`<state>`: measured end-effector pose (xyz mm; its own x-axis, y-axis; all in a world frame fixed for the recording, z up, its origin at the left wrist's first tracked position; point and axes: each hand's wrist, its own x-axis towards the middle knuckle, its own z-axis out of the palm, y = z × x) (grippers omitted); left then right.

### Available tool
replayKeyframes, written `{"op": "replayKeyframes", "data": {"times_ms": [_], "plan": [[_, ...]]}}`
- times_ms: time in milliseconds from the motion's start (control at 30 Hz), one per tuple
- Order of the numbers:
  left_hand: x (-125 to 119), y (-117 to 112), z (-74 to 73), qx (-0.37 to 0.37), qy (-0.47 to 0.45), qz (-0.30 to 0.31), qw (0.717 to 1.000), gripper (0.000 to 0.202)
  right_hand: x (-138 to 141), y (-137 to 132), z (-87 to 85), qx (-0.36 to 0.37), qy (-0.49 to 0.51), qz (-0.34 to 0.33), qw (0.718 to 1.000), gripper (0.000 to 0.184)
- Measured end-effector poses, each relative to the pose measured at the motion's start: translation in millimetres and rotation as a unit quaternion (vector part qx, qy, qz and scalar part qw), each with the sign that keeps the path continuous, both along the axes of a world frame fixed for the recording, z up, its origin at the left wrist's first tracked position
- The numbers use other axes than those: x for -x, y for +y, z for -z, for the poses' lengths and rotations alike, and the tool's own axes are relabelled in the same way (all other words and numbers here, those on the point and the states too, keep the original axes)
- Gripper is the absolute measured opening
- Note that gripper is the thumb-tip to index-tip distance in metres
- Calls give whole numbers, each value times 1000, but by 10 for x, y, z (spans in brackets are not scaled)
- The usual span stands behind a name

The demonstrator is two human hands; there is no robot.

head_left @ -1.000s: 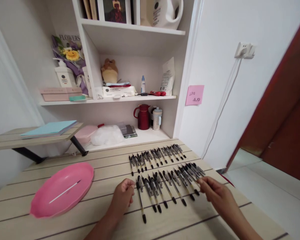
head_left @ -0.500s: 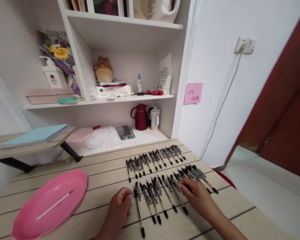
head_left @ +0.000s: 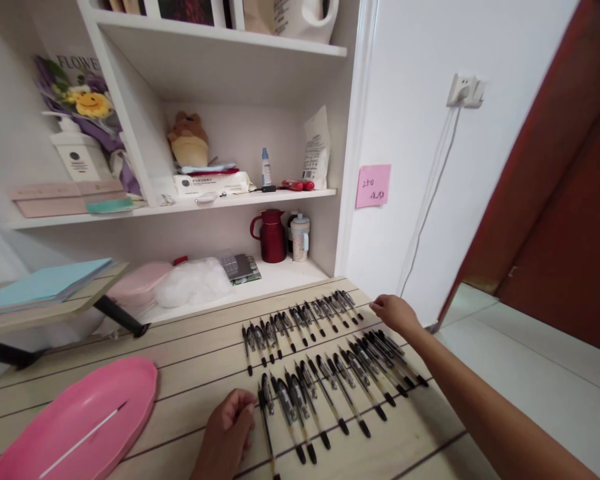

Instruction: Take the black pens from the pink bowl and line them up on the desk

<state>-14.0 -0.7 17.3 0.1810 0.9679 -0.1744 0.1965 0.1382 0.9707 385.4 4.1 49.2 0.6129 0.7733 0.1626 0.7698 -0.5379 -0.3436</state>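
Note:
Black-and-clear pens lie in two slanting rows on the slatted wooden table: a back row of pens and a front row of pens. My left hand rests beside the left end of the front row, fingers curled in and thumb against them, with nothing showing in it. Close to it lies the leftmost pen, its lower end cut by the frame edge. My right hand is just past the right end of the back row, fingertips pressed together. No pen sticks out of it.
A pink oval tray holding a thin white stick with a dark tip lies at the left. Behind it stands a small raised stand with a blue folder. A red jug and a cup occupy the lower shelf.
My right hand has moved from the middle of the front row back and right to the end of the back row. My left hand stays by the leftmost pen. The view has shifted right.

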Motion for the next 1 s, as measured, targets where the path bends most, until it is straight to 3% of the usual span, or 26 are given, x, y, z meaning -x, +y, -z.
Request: {"op": "replayKeyframes", "data": {"times_ms": [167, 367, 1000], "plan": [[0, 1, -1, 5, 8, 1, 1000, 25, 40, 531, 112, 4, -5, -6, 1000, 26], [21, 25, 41, 10, 5, 19, 1000, 26, -16, 829, 162, 18, -10, -6, 1000, 27], [5, -5, 14, 26, 10, 13, 1000, 23, -181, 806, 290, 75, 28, -9, 997, 22]]}}
